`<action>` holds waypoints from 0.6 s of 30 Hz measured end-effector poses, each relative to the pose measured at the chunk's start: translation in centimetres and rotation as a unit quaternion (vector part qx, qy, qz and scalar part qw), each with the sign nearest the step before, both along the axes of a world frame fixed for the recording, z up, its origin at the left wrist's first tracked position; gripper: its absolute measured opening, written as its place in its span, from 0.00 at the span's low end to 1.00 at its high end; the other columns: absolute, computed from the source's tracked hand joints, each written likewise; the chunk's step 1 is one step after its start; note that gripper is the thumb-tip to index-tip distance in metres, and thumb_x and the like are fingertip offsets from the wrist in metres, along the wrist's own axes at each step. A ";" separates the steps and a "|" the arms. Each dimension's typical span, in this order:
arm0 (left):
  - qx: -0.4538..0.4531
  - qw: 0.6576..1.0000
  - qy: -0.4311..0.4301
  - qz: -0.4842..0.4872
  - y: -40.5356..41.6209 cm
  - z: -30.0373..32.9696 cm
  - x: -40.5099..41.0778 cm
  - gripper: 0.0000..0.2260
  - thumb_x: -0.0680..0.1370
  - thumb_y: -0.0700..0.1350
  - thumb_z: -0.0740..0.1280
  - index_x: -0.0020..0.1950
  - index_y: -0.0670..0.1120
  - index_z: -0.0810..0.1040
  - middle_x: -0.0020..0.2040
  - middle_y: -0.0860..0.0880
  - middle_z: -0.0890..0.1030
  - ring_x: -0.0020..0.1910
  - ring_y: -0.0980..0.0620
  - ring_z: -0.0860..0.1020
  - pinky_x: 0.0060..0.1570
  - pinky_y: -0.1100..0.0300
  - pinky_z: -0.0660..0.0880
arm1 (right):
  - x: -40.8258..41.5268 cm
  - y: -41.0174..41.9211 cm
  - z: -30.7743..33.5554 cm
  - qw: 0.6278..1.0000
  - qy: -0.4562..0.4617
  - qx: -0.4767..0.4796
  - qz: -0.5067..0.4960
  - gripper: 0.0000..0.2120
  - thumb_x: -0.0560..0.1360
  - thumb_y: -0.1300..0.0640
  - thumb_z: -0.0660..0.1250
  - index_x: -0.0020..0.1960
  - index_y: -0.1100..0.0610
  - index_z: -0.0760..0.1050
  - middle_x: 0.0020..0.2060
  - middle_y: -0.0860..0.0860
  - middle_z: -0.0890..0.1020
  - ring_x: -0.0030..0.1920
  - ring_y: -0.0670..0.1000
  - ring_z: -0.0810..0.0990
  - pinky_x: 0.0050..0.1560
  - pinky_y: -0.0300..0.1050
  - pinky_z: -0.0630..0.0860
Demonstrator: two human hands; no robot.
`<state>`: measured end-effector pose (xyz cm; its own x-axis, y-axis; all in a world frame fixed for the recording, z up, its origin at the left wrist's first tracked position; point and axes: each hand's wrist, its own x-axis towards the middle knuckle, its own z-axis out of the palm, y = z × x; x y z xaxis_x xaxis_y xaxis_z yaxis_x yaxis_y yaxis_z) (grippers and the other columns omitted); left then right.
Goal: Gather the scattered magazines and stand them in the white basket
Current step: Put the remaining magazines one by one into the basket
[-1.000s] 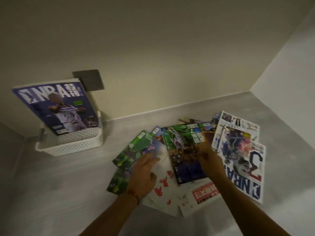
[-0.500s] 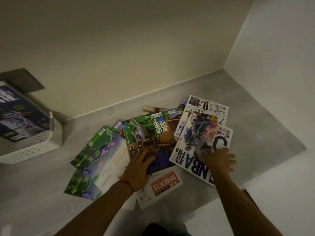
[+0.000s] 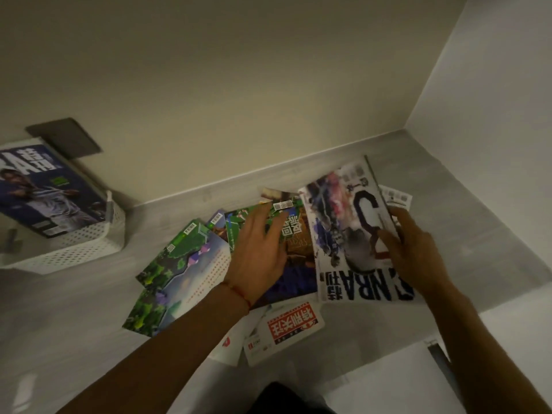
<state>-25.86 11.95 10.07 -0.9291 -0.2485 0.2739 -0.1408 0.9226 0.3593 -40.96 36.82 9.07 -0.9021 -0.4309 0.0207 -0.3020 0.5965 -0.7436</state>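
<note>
While my left hand [image 3: 259, 253] lies flat, fingers spread, on the green-covered magazine [image 3: 294, 243], my right hand [image 3: 413, 254] pinches the white glossy NBA magazine [image 3: 346, 234], tilting it off the grey floor [image 3: 89, 309]; the white perforated basket [image 3: 86, 246] sits far left.

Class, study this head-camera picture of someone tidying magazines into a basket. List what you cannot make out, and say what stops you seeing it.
- White basket: the head view's left edge cuts it off; the dark NBA magazine hides its inside.
- Green-covered magazine: the left hand covers most of it.
- White NBA magazine: motion blur smears its cover; the right hand hides its edge.
- Sheet behind it: only a corner shows.
</note>
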 end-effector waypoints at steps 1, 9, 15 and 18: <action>-0.035 0.998 0.044 -0.016 0.3 1.8 -0.8 0.29 0.74 0.40 0.65 0.76 0.43 0.64 0.76 0.37 0.63 0.76 0.36 0.59 0.75 0.41 0.60 | -0.4 -1.0 1.9 0.998 0.024 0.033 0.051 0.14 0.80 0.47 0.59 0.65 0.38 0.65 0.40 0.38 0.78 0.35 0.32 0.81 0.24 0.27 0.71; -0.097 0.966 -0.238 -0.018 -3.1 8.0 -1.9 0.25 0.79 0.53 0.62 0.75 0.52 0.63 0.62 0.40 0.79 0.59 0.38 0.77 0.61 0.44 0.71 | 1.0 -12.9 10.6 0.864 0.304 0.182 0.358 0.13 0.75 0.44 0.68 0.58 0.45 0.80 0.46 0.51 0.86 0.45 0.54 0.83 0.50 0.48 0.77; 0.153 0.974 -0.112 0.129 -9.1 4.6 5.9 0.13 0.81 0.46 0.62 0.65 0.56 0.75 0.55 0.47 0.84 0.51 0.45 0.82 0.50 0.57 0.76 | 0.6 -16.2 8.5 0.929 0.307 -0.070 0.193 0.19 0.77 0.45 0.67 0.66 0.48 0.73 0.66 0.49 0.75 0.68 0.48 0.70 0.70 0.49 0.63; 0.335 0.925 -0.038 0.175 -12.4 3.5 10.7 0.13 0.81 0.42 0.64 0.65 0.51 0.77 0.57 0.49 0.84 0.57 0.48 0.81 0.59 0.53 0.77 | 2.1 -18.1 5.2 0.992 0.057 -0.107 0.040 0.26 0.79 0.43 0.61 0.73 0.52 0.63 0.70 0.53 0.68 0.68 0.51 0.69 0.66 0.44 0.63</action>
